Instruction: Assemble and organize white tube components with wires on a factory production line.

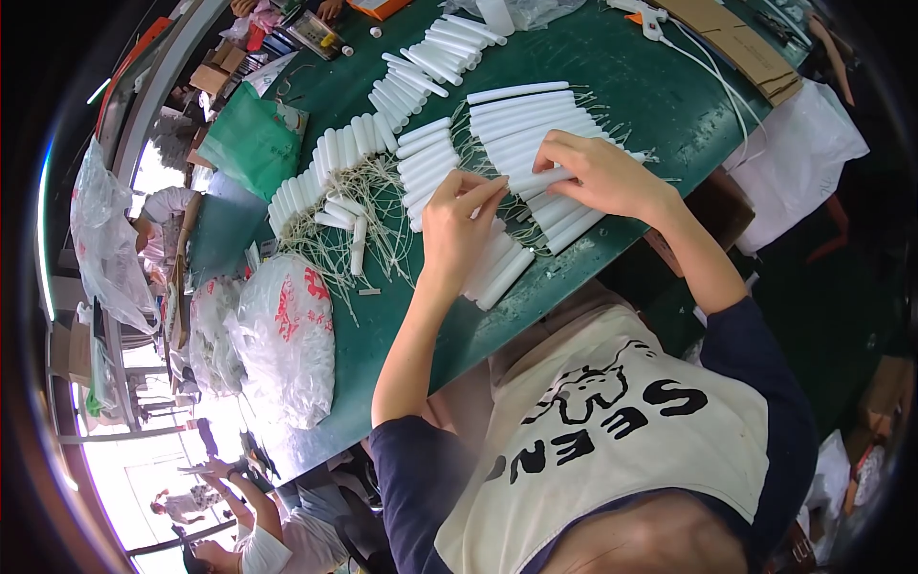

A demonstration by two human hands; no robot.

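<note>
The 2 hands work close together over the green table [378, 344], their fingertips nearly meeting at 1 white tube [537, 180]. The right hand [595, 174] has its thumb and fingers closed on this tube, which lies above the right row [521, 115]. The left hand [467, 218] has its thumb and forefinger pinched together at the tube's left end; whether a wire is between them, I cannot tell.

More white tubes lie around them: a middle row [426, 158] left of the right row, a near row [502, 277] partly under the left hand, a left row [330, 153] and a far row [445, 50]. Thin pale wires [382, 206] trail in a tangle from the left row, with a few loose tubes [358, 246] among them.

A green bag [251, 142] sits beyond the left row, and a clear bag [292, 349] lies nearer, at the table's left. Cardboard [732, 43] lies at the far right, with a white cord [717, 81] beside it. At lower left is a co-worker [301, 540] in a pale top
</note>
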